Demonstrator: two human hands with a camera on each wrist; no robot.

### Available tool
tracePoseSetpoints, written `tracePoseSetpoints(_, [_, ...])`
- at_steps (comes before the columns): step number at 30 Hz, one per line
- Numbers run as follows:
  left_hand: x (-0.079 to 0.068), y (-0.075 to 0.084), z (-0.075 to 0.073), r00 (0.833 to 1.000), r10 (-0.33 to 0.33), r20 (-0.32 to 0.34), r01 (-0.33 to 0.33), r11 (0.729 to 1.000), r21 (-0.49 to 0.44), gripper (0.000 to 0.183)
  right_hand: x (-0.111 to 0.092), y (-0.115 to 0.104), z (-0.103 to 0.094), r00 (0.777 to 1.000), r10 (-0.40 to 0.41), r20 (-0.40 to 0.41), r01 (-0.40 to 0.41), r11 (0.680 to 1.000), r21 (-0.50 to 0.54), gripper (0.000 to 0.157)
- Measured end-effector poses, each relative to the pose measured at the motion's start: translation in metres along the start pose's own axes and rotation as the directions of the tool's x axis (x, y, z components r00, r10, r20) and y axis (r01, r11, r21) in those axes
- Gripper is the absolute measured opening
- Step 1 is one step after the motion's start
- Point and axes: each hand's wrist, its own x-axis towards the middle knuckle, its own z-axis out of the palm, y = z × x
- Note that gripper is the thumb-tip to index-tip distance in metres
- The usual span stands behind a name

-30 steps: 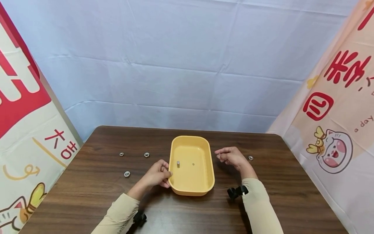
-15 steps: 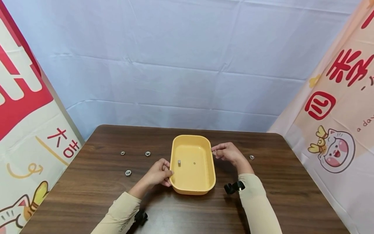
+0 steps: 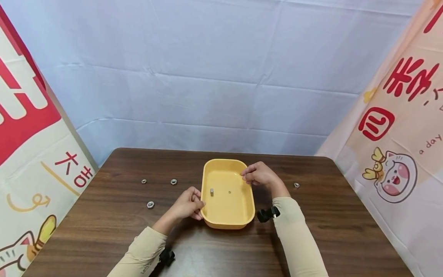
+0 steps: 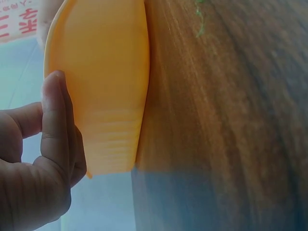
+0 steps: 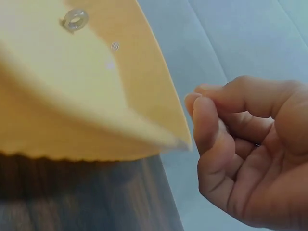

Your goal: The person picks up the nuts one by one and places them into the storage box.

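Observation:
A yellow rectangular bin (image 3: 226, 215) stands on the table. My left hand (image 3: 185, 205) grips its left rim, thumb over the edge and fingers against the outside wall (image 4: 108, 86). My right hand (image 3: 261, 175) is over the bin's right rim, fingertips pinched together; in the right wrist view, a sliver of a small metal nut (image 5: 222, 126) shows between the curled fingers (image 5: 206, 122), the rest hidden. Inside the bin lie a silver nut (image 3: 212, 192) and a much smaller ring-shaped piece (image 3: 229, 192).
To the left of the bin, three loose hex nuts lie on the wooden table: a small nut (image 3: 144, 181), a medium nut (image 3: 174, 182) and a larger nut (image 3: 150, 204). Another nut (image 3: 296, 185) lies to the right. A pale cloth (image 3: 207, 96) hangs behind the table.
My right hand has moved left from the table beside the bin to over its right rim, carrying the small nut. My left hand has kept its hold on the bin.

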Motion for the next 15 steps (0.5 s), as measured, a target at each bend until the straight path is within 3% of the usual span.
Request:
tracePoseSetpoints(9, [0.000, 0.001, 0.000, 1.000, -0.010, -0.003, 0.010, 1.000, 0.002, 0.026, 0.010, -0.015, 0.011, 0.999, 0.002, 0.045, 0.006, 0.984, -0.176, 0.016])
tracePoseSetpoints(15, [-0.001, 0.002, 0.001, 1.000, -0.018, -0.010, 0.018, 1.000, 0.005, 0.025, 0.017, -0.021, 0.021, 0.998, 0.005, 0.062, 0.009, 0.974, -0.226, 0.014])
